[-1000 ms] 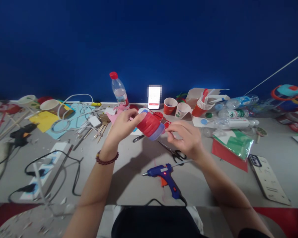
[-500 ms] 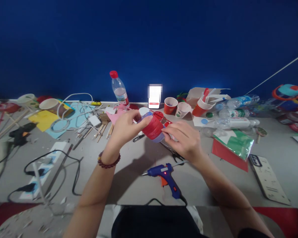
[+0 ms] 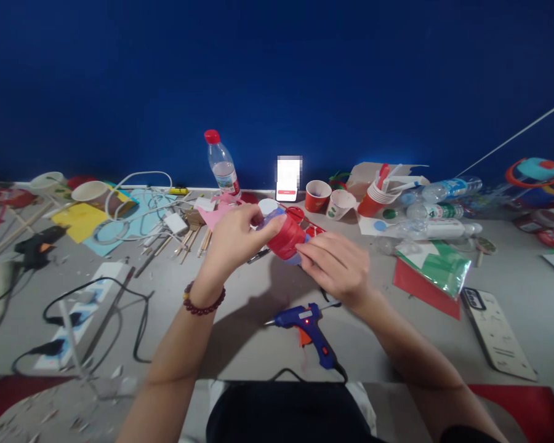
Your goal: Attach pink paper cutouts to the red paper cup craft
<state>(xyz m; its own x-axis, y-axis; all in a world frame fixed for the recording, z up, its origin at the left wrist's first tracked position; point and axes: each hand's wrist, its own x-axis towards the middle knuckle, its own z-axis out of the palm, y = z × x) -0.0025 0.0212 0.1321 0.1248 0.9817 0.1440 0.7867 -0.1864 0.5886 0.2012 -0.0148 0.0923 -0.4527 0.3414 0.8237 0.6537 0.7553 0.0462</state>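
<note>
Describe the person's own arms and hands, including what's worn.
The left hand and right hand are ungloved. A bracelet of round, dark reddish-brown beads, one yellowish, circles the left wrist. The edge of a black sleeve shows on the right arm.

Two hands meet on a red-and-blue cylinder (image 3: 289, 239) above a cluttered counter (image 3: 244, 354).
The left hand (image 3: 235, 237) grips its far end; the right hand (image 3: 335, 264) pinches at the near end, the contact partly hidden by its fingers. Below lies a blue glue gun (image 3: 300, 317), its red light lit; behind stand a red-capped bottle (image 3: 223, 171) and a lit phone (image 3: 287, 178).
</note>
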